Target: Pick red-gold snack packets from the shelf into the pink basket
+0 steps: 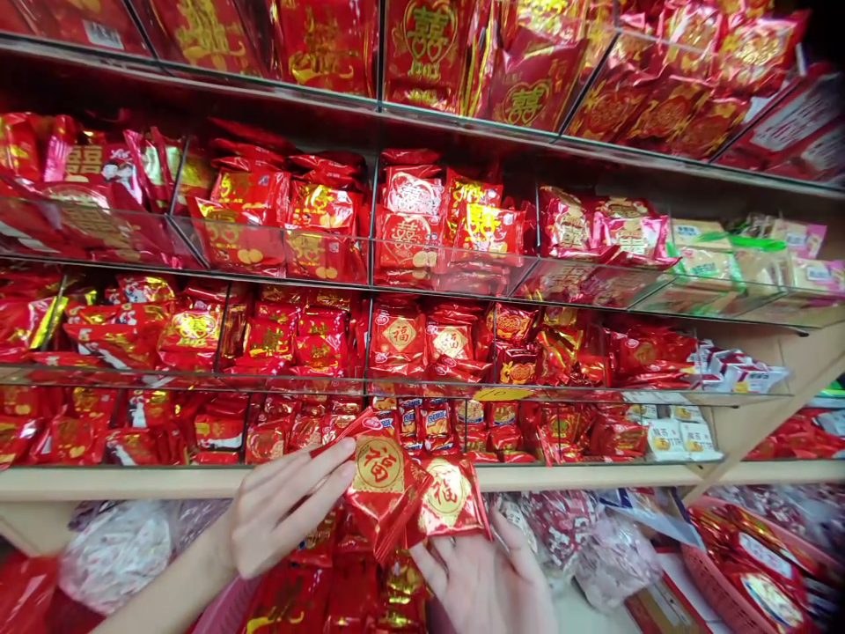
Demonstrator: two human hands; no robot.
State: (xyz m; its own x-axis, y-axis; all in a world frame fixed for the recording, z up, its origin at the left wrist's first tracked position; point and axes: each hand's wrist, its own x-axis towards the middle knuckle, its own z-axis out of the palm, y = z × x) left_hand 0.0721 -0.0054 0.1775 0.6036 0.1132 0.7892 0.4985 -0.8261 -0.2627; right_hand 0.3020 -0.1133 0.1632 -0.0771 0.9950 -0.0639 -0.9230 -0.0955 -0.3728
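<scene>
My left hand [290, 506] reaches in from the lower left, its fingers pressed along the side of a red snack packet [378, 474] with a gold round emblem and a red character. Beside it, a second red snack packet [450, 496] with a similar gold emblem tilts over my right hand [492, 572]. That hand is turned palm up, with its fingers at the packet's lower edge. The two packets overlap in front of the lowest shelf. My left thumb is hidden behind the first packet.
Clear-fronted shelves [455, 387] full of red and gold packets rise ahead. A pale wooden ledge [594, 476] runs beneath them. Below lie more red packets [297, 599], plastic-wrapped bundles [115, 555] and, at right, a pink basket [716, 563] of packets.
</scene>
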